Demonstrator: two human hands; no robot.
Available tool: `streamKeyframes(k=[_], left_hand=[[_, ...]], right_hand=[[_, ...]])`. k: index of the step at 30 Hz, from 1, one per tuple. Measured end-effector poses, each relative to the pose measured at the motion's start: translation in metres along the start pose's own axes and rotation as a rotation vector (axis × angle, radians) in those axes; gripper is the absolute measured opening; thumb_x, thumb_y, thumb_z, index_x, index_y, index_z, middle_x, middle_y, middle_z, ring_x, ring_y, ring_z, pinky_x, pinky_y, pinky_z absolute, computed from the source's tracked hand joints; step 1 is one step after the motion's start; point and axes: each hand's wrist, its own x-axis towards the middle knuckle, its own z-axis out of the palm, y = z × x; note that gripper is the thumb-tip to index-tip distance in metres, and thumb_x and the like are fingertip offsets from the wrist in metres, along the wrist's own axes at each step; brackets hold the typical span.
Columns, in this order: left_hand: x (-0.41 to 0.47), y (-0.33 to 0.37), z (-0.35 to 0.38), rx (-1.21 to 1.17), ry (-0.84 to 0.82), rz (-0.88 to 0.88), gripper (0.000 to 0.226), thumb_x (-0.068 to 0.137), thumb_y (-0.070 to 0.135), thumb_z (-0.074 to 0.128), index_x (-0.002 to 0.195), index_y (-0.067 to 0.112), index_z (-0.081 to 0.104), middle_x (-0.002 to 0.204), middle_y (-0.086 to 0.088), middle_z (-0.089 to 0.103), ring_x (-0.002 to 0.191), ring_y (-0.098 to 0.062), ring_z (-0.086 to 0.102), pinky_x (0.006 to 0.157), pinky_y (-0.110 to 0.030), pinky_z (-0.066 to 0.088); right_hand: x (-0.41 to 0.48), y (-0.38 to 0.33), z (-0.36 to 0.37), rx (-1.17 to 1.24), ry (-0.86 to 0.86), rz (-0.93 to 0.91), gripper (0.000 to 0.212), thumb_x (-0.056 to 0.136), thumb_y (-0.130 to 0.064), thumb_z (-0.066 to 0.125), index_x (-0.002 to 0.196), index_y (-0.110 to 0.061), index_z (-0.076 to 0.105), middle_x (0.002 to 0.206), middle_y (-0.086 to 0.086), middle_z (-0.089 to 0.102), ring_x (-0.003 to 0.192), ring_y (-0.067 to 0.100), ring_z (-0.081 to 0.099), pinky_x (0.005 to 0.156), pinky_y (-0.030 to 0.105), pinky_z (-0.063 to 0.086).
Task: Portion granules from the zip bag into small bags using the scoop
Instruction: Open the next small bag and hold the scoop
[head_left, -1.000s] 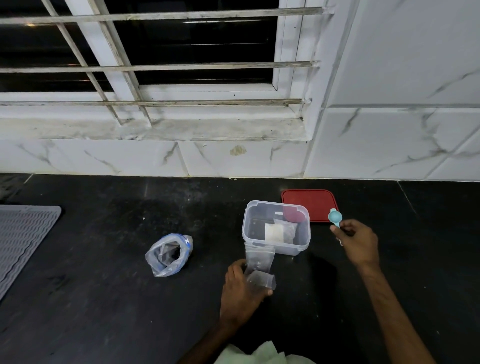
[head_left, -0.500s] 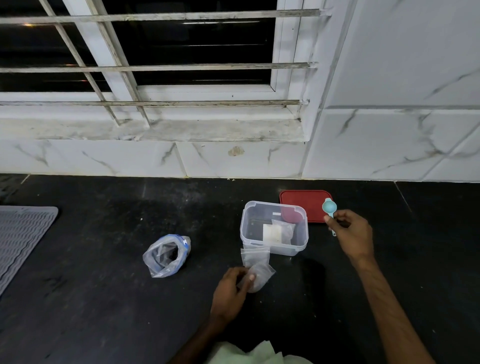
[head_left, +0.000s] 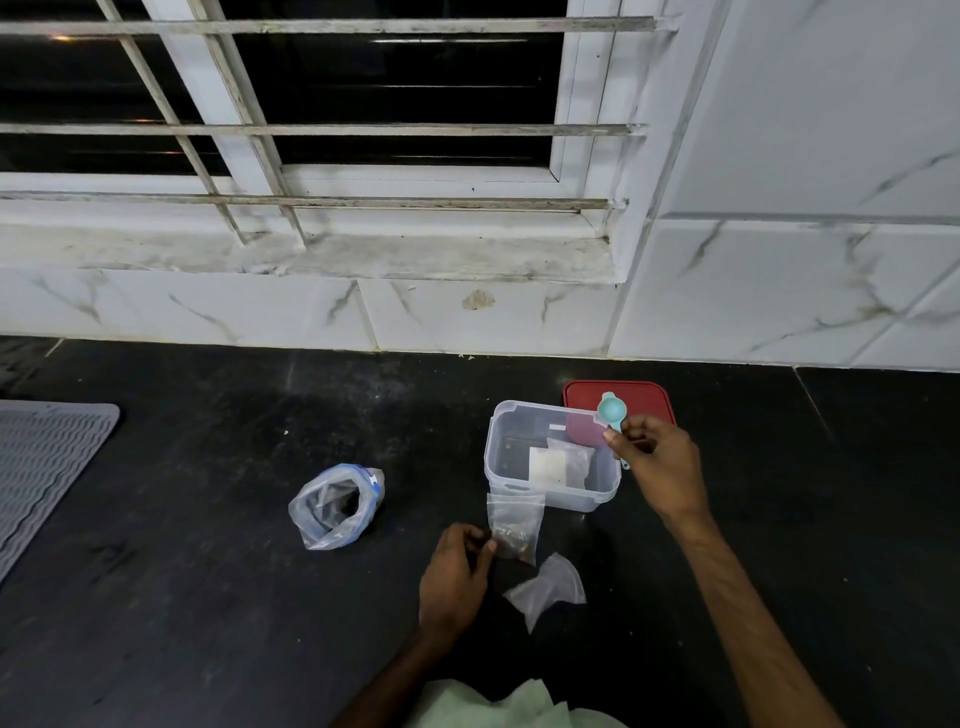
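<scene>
A single wide-angle view from the person's head looks forward and steeply down at the black stone table (head_left: 182, 597) from close range. The left hand (head_left: 454, 577) and right hand (head_left: 660, 467) enter from the bottom edge. A barred white-framed window (head_left: 311, 104) fills the upper left and marble-patterned white wall tiles (head_left: 805, 156) the upper right.
</scene>
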Motion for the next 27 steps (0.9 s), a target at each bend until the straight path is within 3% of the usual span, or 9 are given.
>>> streamKeyframes(k=[6,10,13,15,20,23,25,27], left_hand=[[-0.001,-0.005,-0.036,-0.193,0.303,-0.054,0.014,0.092,0.039,0.061,0.102,0.036,0.052,0.093,0.011,0.065,0.081,-0.001,0.063,0.076,-0.031,0.052],[0.001,-0.013,-0.085,-0.262,0.562,-0.100,0.013,0.093,0.037,0.059,0.102,0.033,0.050,0.095,0.007,0.064,0.083,-0.012,0.063,0.074,-0.034,0.047],[0.012,-0.031,-0.117,-0.279,0.721,-0.158,0.026,0.092,0.034,0.063,0.110,0.020,0.053,0.108,-0.001,0.059,0.096,-0.019,0.058,0.081,-0.038,0.047],[0.021,-0.051,-0.128,-0.216,0.708,-0.244,0.042,0.088,0.035,0.068,0.118,0.011,0.052,0.119,-0.010,0.055,0.109,-0.026,0.055,0.086,-0.042,0.047],[0.033,-0.067,-0.130,-0.194,0.455,-0.573,0.082,0.081,0.054,0.070,0.130,-0.004,0.041,0.137,-0.025,0.041,0.131,-0.040,0.039,0.103,-0.048,0.039],[0.037,-0.076,-0.130,-0.225,0.337,-0.608,0.075,0.082,0.057,0.066,0.125,-0.003,0.050,0.131,-0.025,0.047,0.127,-0.039,0.044,0.100,-0.045,0.041],[0.040,-0.083,-0.132,-0.211,0.306,-0.550,0.060,0.077,0.058,0.062,0.101,0.004,0.062,0.108,-0.019,0.061,0.112,-0.036,0.054,0.091,-0.044,0.048],[0.040,-0.084,-0.137,-0.285,0.355,-0.491,0.034,0.083,0.042,0.063,0.083,0.009,0.057,0.089,-0.013,0.064,0.094,-0.033,0.062,0.080,-0.046,0.054]], right_hand=[[-0.017,-0.032,0.034,0.157,-0.204,-0.061,0.008,0.088,-0.011,0.069,0.096,-0.012,0.069,0.068,0.005,0.071,0.049,0.013,0.061,0.051,0.023,0.052],[-0.027,-0.047,0.088,0.033,-0.460,-0.113,0.016,0.092,-0.005,0.062,0.107,-0.008,0.069,0.073,-0.001,0.072,0.052,0.001,0.061,0.056,0.017,0.050],[-0.038,-0.062,0.137,-0.122,-0.626,-0.187,0.018,0.093,-0.009,0.061,0.109,-0.013,0.070,0.078,-0.001,0.073,0.051,-0.003,0.058,0.061,0.021,0.052],[-0.045,-0.072,0.170,-0.265,-0.670,-0.263,0.014,0.091,-0.016,0.063,0.102,-0.018,0.072,0.080,-0.001,0.075,0.056,-0.001,0.061,0.070,0.029,0.056],[-0.064,-0.097,0.227,-0.587,-0.690,-0.464,0.016,0.090,-0.023,0.061,0.101,-0.017,0.071,0.097,0.007,0.073,0.090,0.024,0.069,0.082,0.035,0.055],[-0.069,-0.104,0.250,-0.787,-0.744,-0.531,0.026,0.089,-0.030,0.059,0.109,-0.015,0.068,0.106,0.010,0.069,0.098,0.030,0.066,0.084,0.038,0.053],[-0.070,-0.105,0.258,-0.852,-0.827,-0.467,0.035,0.085,-0.035,0.066,0.112,-0.014,0.065,0.110,0.008,0.067,0.102,0.027,0.065,0.084,0.034,0.050],[-0.069,-0.099,0.260,-0.901,-0.813,-0.480,0.024,0.091,-0.021,0.060,0.112,-0.009,0.064,0.110,0.011,0.067,0.102,0.030,0.064,0.082,0.036,0.049]])
